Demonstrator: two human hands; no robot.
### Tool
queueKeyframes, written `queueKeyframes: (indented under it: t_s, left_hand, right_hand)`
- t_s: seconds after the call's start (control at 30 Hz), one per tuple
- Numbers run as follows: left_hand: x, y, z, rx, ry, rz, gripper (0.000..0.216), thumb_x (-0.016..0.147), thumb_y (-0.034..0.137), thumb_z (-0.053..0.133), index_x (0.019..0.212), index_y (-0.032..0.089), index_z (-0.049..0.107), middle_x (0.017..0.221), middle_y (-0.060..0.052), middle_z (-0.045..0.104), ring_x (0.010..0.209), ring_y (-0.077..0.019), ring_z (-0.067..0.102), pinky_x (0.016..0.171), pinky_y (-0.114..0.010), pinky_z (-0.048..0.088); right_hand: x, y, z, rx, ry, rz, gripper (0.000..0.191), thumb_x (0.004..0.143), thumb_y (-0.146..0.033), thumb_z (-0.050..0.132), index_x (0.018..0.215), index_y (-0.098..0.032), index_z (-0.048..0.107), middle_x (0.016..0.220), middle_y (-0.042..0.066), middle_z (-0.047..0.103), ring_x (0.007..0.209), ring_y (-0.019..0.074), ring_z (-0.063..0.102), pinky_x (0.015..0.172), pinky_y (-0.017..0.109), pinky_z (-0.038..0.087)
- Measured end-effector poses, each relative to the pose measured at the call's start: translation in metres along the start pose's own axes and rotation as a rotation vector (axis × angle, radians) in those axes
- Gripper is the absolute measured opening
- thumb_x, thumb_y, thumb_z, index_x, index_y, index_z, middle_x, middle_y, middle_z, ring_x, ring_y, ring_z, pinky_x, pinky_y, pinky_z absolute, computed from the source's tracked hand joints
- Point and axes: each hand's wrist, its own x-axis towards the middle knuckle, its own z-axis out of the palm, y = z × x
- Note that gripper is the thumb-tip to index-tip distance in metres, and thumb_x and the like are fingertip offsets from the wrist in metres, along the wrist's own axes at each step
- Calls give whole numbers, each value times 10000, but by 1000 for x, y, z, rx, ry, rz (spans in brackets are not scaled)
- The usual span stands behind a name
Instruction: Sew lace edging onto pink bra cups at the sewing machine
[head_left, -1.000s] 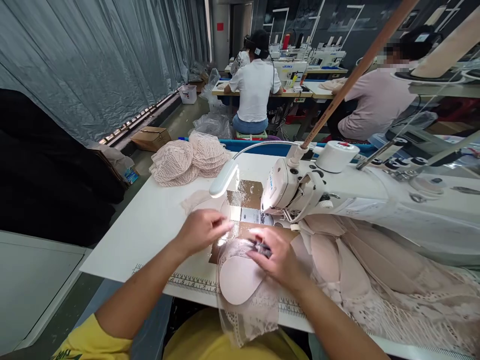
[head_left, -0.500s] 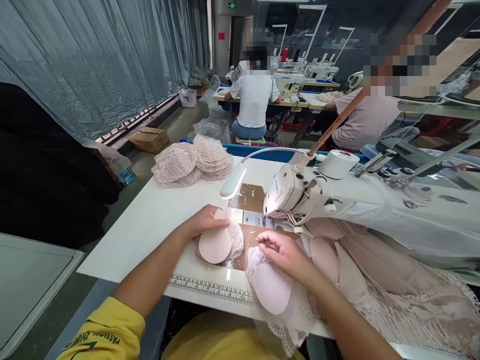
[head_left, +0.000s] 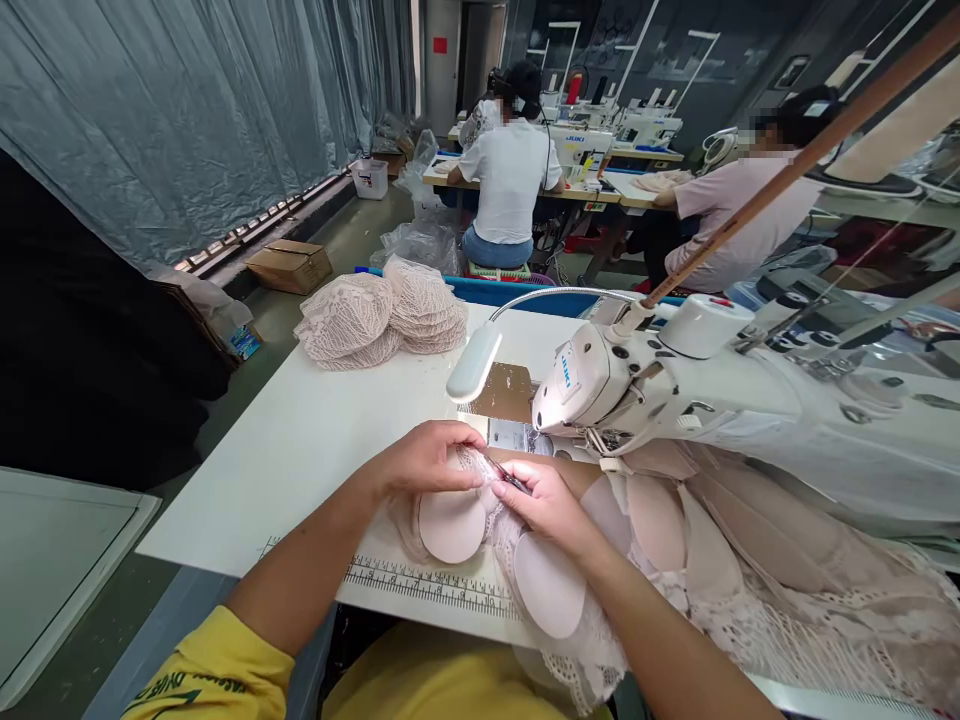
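Note:
Pinched in my left hand (head_left: pixel 435 460) is the lace edge of a pale pink bra cup (head_left: pixel 452 525), which lies over the front of the table. My right hand (head_left: pixel 551 505) grips small dark metal thread snips (head_left: pixel 511 476), their tips at the lace beside my left fingers. Blades and lace are partly hidden by the fingers. A second padded cup (head_left: pixel 551 585) with lace trim hangs below my right hand, over the table's front edge. Just beyond my hands stands the white sewing machine head (head_left: pixel 574 385).
Stacked lace cups (head_left: pixel 349 320) sit at the table's far left. A lamp (head_left: pixel 475 362) arches over the work area. Lace and cup pieces (head_left: pixel 750 560) heap along the right. A printed ruler (head_left: pixel 427 585) runs along the front edge. Two people sit at machines ahead.
My right hand has moved left with the snips to meet my left hand at the lace. The left hand's cup has shifted slightly right and nearer. The view has tilted a little.

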Motion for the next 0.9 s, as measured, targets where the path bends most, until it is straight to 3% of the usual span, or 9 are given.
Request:
queueKeyframes:
  t_s: [0.1,0.23,0.4,0.57,0.77,0.9]
  left_hand:
    - [5,1,10,25,-87,-15,286,714,327,712,949,170,669,904,-18,661,814,-160,575,728,-233,426]
    - [9,-3,15,-116,-265,-84,233,791,360,649,796,128,672,755,2,616,696,-119,525,639,-203,382]
    - [8,-4,14,-310,-307,-148,256,809,371,650,802,116,676,718,-4,579,680,-116,488,642,-212,373]
    - [8,-1,13,-398,-311,-167,231,805,341,657,747,118,660,676,9,538,644,-102,443,607,-212,336]
    - [9,-1,15,-412,-334,-197,334,766,384,692,616,115,563,589,39,401,577,-79,327,524,-217,227]
    - [9,-3,16,-393,-344,-215,350,756,428,694,647,106,610,581,36,420,564,-80,337,512,-217,235]
  right_hand:
    - [-1,-4,-1,48,6,-21,243,858,-410,595,837,-173,646,750,5,617,693,150,561,650,261,455]
    - [-3,-2,-4,71,23,-32,242,858,-387,604,983,-188,664,964,49,683,903,201,618,814,306,477]
    - [-5,7,-18,47,9,-17,380,911,-473,495,1131,-183,606,819,39,657,745,177,615,703,309,499]
    - [-4,1,-24,14,-54,-39,301,856,-405,592,1046,-180,654,946,72,678,896,209,623,811,333,493]
    - [-5,-8,-16,35,-78,-13,212,836,-341,612,958,-173,650,874,52,670,777,175,613,708,295,489]
    - [-5,-10,-14,-41,-49,-43,175,868,-329,578,890,-184,674,851,42,672,785,171,609,726,292,471]
